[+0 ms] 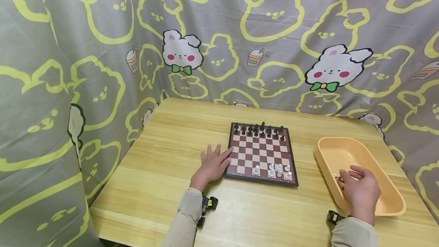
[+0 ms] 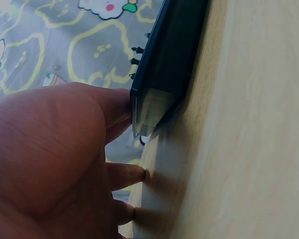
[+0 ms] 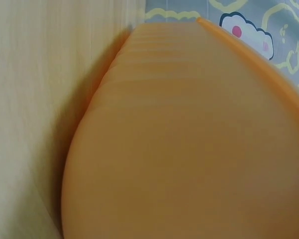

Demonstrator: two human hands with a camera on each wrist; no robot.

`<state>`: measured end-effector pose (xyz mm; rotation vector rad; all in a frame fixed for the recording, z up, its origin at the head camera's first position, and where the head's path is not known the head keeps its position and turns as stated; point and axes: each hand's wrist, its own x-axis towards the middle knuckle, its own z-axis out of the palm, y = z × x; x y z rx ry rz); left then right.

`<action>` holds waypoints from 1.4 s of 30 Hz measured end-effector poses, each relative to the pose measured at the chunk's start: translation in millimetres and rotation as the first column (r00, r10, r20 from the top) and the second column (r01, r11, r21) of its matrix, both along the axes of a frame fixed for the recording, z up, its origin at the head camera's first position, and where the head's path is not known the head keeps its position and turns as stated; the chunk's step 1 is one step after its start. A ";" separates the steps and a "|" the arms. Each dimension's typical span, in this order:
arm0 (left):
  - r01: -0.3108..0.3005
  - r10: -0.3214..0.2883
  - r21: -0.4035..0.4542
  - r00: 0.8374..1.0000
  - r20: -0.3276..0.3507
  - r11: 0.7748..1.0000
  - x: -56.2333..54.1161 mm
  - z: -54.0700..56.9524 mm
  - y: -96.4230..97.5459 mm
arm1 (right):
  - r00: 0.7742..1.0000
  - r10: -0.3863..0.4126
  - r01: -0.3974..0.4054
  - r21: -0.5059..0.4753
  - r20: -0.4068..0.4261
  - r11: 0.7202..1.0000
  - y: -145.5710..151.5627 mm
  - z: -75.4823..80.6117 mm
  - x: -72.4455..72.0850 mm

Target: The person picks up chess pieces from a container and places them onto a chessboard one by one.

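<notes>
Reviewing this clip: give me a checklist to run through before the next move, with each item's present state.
1. Chessboard flat on the table: ok.
2. Left hand touching the chessboard's left edge: ok.
3. Black pieces upright at the far end: ok.
4. White pieces filling the near rows: not ok, squares on the left side are bare.
5. Right hand at the orange bin: ok.
6. Right hand's grip on a piece: cannot tell; a small pale thing shows by its fingers, but the right wrist view mostly shows the bin's wall.
</notes>
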<state>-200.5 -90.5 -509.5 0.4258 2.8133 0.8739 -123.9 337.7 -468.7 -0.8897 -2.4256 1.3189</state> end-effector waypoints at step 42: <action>-0.007 0.007 0.011 1.000 0.008 1.000 -0.5 1.5 0.6 | 0.998 -0.043 0.042 0.031 0.049 0.999 0.8 2.2 1.2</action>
